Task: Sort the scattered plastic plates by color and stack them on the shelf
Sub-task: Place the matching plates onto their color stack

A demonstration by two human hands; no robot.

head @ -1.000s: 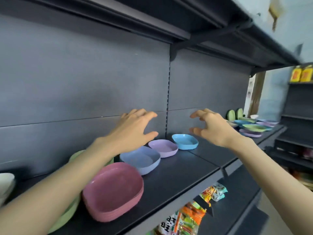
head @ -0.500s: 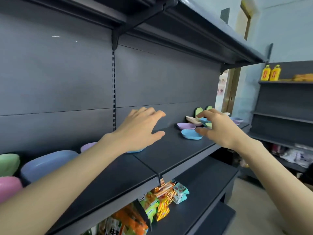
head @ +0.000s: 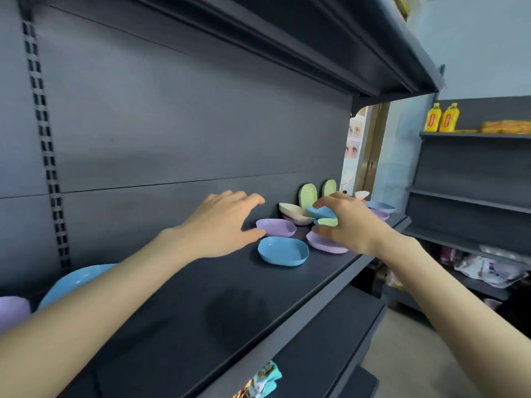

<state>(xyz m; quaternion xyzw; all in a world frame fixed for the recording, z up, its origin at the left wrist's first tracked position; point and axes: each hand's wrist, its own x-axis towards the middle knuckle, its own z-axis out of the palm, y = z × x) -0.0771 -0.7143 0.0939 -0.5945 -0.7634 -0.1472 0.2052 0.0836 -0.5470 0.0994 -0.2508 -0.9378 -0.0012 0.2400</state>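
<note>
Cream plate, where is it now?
Head view: the cream plate sits far back on the shelf, right of the purple plate by the left hand, near a leaning green plate.

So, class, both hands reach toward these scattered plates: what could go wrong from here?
The blue plate lies nearest the front edge of the shelf; the left hand could nudge it off. The green plates stand on edge against the back panel; jostling may topple them. The right hand reaches over a mixed pile, so it might lift several colours together.

No legible text. Yellow bottles (head: 442, 118): red labels blurred. Snack packet (head: 263, 379): print unreadable.
</note>
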